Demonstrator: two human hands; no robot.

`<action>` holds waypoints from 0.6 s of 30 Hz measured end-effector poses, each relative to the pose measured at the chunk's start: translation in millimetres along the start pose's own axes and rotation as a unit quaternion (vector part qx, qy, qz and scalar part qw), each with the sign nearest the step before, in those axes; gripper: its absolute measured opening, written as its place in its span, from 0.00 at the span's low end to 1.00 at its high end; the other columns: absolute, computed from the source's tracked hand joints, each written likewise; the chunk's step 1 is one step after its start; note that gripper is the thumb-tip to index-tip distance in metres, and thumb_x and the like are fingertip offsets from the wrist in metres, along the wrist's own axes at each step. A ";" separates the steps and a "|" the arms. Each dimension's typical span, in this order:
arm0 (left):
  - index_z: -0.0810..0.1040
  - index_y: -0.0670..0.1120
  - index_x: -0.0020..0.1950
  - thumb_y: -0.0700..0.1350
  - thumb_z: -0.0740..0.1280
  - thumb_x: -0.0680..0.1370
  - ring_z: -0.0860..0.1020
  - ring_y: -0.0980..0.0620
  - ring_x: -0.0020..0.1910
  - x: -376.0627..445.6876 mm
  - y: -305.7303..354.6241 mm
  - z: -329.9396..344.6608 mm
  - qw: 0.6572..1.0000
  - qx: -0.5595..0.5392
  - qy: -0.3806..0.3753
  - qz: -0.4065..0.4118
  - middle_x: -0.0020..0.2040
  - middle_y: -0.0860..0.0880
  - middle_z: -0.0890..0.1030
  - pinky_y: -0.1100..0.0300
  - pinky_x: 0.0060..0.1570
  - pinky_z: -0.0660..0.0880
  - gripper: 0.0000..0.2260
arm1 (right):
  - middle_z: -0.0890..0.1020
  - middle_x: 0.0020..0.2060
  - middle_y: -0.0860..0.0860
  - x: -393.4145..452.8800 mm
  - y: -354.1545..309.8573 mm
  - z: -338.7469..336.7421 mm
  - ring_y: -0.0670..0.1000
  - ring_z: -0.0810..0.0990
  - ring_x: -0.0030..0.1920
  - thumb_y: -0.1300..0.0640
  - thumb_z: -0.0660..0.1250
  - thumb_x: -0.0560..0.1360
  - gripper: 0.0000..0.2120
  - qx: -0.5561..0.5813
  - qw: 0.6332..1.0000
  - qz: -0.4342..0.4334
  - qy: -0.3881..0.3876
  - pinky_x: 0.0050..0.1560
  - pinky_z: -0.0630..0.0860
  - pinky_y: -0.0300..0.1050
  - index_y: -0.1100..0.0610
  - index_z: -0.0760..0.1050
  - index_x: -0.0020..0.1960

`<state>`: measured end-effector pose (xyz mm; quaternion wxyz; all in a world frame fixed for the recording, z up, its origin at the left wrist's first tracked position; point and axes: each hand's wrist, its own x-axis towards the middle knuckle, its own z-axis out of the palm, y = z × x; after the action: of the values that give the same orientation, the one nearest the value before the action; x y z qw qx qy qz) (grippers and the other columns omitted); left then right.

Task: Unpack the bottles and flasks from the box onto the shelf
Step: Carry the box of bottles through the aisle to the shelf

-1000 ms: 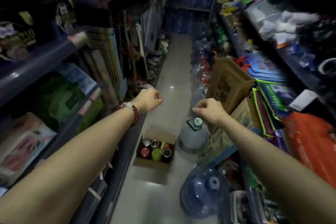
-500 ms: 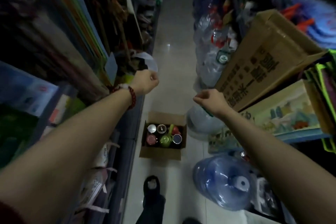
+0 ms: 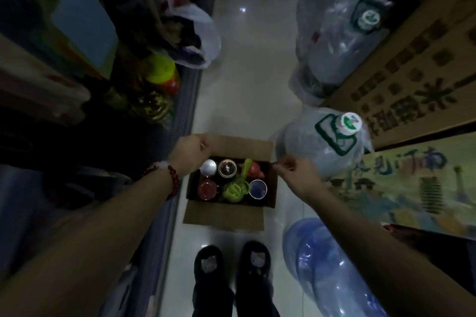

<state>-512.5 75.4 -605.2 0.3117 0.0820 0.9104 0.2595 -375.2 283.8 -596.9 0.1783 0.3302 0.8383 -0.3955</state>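
An open cardboard box (image 3: 223, 215) sits on the aisle floor in front of my feet. Inside stand several bottles and flasks seen from above: a silver-capped one (image 3: 208, 167), a dark-lidded one (image 3: 227, 168), a red one (image 3: 207, 189), a green one (image 3: 235, 190) and a blue-rimmed one (image 3: 258, 189). My left hand (image 3: 189, 153), with a red bead bracelet at the wrist, hovers fisted over the box's far left corner. My right hand (image 3: 296, 172) hovers with curled fingers over the right edge. Neither hand holds anything. The blue shelf (image 3: 180, 110) runs along the left.
Large water jugs stand at the right: a clear one with a white cap (image 3: 322, 144) and a blue one (image 3: 332, 265). A big printed carton (image 3: 412, 80) and a painted board (image 3: 412, 183) lean behind them. A plastic bag (image 3: 201, 33) and jars (image 3: 159, 77) crowd the left shelf.
The view has tilted down and closed in on the box. Both hands have dropped from chest height to just above the box's top edges. My feet stand right behind it.
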 end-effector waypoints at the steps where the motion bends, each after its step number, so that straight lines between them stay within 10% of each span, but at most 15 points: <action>1: 0.81 0.42 0.50 0.42 0.63 0.77 0.81 0.41 0.50 9.6 -11.7 14.1 1.000 0.005 0.007 -0.002 0.49 0.38 0.83 0.55 0.50 0.76 0.09 | 0.81 0.44 0.54 9.8 11.6 13.4 0.50 0.78 0.46 0.54 0.67 0.75 0.14 0.001 1.000 0.003 -0.002 0.43 0.65 0.36 0.61 0.78 0.55; 8: 0.78 0.41 0.53 0.42 0.69 0.74 0.77 0.45 0.52 62.3 -97.5 93.7 0.999 0.014 0.039 0.004 0.50 0.42 0.79 0.58 0.46 0.68 0.10 | 0.78 0.51 0.55 64.1 83.5 96.2 0.52 0.75 0.51 0.57 0.69 0.74 0.18 0.017 0.999 0.013 0.041 0.49 0.67 0.41 0.62 0.73 0.61; 18: 0.59 0.47 0.74 0.56 0.73 0.70 0.70 0.43 0.68 97.6 -176.8 162.6 0.982 -0.128 0.078 -0.110 0.70 0.43 0.70 0.46 0.66 0.69 0.38 | 0.67 0.71 0.60 111.3 164.8 177.8 0.60 0.67 0.70 0.47 0.69 0.74 0.39 0.143 0.969 0.112 0.170 0.67 0.66 0.54 0.54 0.51 0.76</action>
<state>-488.4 23.7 -858.1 0.2743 -0.0802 0.8945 0.3437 -333.9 268.2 -860.0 0.0275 0.5066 0.7484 -0.4272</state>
